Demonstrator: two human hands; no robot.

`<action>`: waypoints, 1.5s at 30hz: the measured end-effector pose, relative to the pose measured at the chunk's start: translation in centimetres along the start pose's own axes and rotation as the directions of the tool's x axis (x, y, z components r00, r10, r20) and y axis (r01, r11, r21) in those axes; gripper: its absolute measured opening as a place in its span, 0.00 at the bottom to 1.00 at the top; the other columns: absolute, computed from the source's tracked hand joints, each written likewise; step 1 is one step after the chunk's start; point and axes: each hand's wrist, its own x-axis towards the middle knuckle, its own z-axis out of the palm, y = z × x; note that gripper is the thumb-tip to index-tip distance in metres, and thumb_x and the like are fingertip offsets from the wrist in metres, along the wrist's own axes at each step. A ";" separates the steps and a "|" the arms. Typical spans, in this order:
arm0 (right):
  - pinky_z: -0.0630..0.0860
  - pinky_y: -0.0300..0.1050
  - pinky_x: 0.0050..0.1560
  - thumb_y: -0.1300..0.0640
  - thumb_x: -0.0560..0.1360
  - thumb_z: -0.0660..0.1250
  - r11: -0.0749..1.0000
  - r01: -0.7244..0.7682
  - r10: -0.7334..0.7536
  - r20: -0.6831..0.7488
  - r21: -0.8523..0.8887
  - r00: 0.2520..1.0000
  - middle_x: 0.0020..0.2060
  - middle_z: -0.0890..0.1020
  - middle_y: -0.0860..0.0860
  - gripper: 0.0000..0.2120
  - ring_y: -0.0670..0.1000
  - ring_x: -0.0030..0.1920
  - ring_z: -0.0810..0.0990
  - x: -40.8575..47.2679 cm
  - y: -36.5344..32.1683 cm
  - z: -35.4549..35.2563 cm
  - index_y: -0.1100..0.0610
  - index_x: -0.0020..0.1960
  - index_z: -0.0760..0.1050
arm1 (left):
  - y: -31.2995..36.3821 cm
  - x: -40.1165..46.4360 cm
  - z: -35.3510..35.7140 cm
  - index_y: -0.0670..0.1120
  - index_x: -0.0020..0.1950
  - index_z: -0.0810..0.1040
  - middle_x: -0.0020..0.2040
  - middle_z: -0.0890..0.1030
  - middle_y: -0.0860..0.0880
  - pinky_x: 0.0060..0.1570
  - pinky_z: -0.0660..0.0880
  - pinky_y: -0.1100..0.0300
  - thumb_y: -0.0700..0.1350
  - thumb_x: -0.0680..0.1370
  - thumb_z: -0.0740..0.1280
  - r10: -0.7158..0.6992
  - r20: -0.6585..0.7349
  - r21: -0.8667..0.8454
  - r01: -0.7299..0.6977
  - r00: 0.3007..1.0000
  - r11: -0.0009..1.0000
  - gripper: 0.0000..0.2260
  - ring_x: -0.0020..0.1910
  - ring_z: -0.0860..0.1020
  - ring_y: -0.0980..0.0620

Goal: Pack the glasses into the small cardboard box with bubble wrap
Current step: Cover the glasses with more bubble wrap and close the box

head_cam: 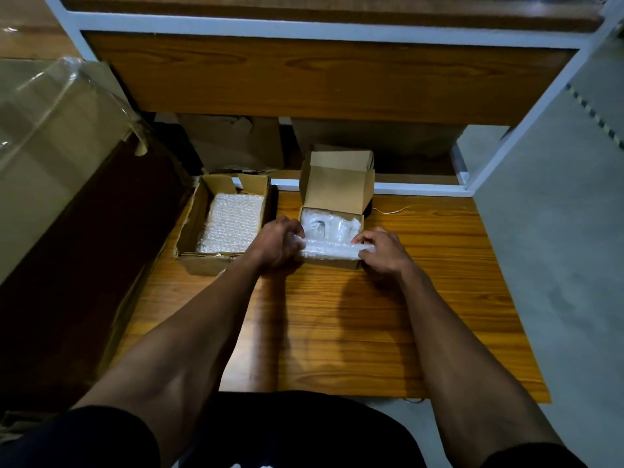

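Wood-grain surface [337, 315] carries a larger cardboard box [199, 228] of bubble wrap beside the small cardboard box [337, 197], glasses [320, 228] inside. Left hand [277, 243] and right hand [381, 251] pinch the bubble wrap sheet [332, 249] across its front edge, fingers [363, 238] closed.

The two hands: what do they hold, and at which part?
Both hold one bubble wrap sheet at the small box's near edge: left hand its left end, right hand its right end.

small open brown cardboard box [332, 211] lies between both hands' fingers [297, 236] on the wooden bench [337, 315]; larger brown cardboard box of bubble wrap [223, 228] sits left of them.
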 end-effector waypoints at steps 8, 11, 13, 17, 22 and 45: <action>0.73 0.48 0.58 0.50 0.79 0.73 0.992 0.069 -0.072 -0.030 -0.110 0.997 0.59 0.75 0.48 0.17 0.52 0.63 0.73 0.4 -0.4 0.5 0.48 0.67 0.79 | 0.7 0.3 0.3 0.56 0.52 0.79 0.48 0.83 0.52 0.43 0.80 0.53 0.42 0.81 0.69 -0.002 -0.006 -0.043 0.002 1.000 0.999 0.08 0.44 0.82 0.54; 0.74 0.49 0.59 0.54 0.77 0.74 0.981 0.123 -0.125 -0.003 -0.149 0.992 0.57 0.76 0.46 0.17 0.51 0.62 0.73 0.7 -1.2 0.4 0.45 0.64 0.79 | 1.2 0.6 0.4 0.53 0.58 0.82 0.52 0.82 0.50 0.48 0.81 0.51 0.42 0.81 0.68 0.042 -0.016 0.031 -0.042 0.999 0.999 0.08 0.48 0.81 0.52; 0.73 0.49 0.61 0.56 0.77 0.74 0.963 0.158 -0.157 0.023 -0.219 0.987 0.59 0.78 0.47 0.16 0.50 0.61 0.72 1.0 -1.9 0.2 0.46 0.64 0.80 | 1.1 1.0 0.6 0.53 0.58 0.82 0.56 0.82 0.50 0.56 0.75 0.49 0.44 0.81 0.68 0.068 -0.030 0.148 -0.063 0.997 0.987 0.08 0.57 0.77 0.49; 0.71 0.49 0.60 0.58 0.78 0.72 0.933 0.209 -0.212 0.023 -0.292 0.977 0.59 0.79 0.48 0.11 0.51 0.61 0.72 1.3 -2.6 0.6 0.48 0.59 0.81 | 0.9 1.3 0.7 0.55 0.59 0.78 0.64 0.79 0.50 0.59 0.65 0.49 0.45 0.80 0.70 0.088 0.019 0.291 -0.090 0.996 0.953 0.09 0.65 0.70 0.47; 0.70 0.49 0.61 0.59 0.78 0.72 0.928 0.224 -0.238 -0.009 -0.299 0.971 0.56 0.80 0.47 0.09 0.51 0.61 0.72 1.2 -2.7 1.1 0.48 0.56 0.82 | 1.2 0.9 0.8 0.54 0.66 0.75 0.67 0.77 0.49 0.61 0.66 0.47 0.48 0.77 0.73 0.170 0.057 0.498 -0.176 0.984 0.849 0.18 0.67 0.69 0.45; 0.74 0.47 0.60 0.52 0.78 0.73 0.855 0.288 -0.367 -0.111 -0.431 0.923 0.57 0.75 0.50 0.13 0.50 0.60 0.72 -1.0 -1.6 3.5 0.51 0.62 0.82 | 1.8 -1.8 2.3 0.46 0.65 0.79 0.64 0.73 0.42 0.55 0.70 0.49 0.56 0.79 0.57 0.225 0.029 0.554 -0.203 0.974 0.808 0.22 0.61 0.72 0.43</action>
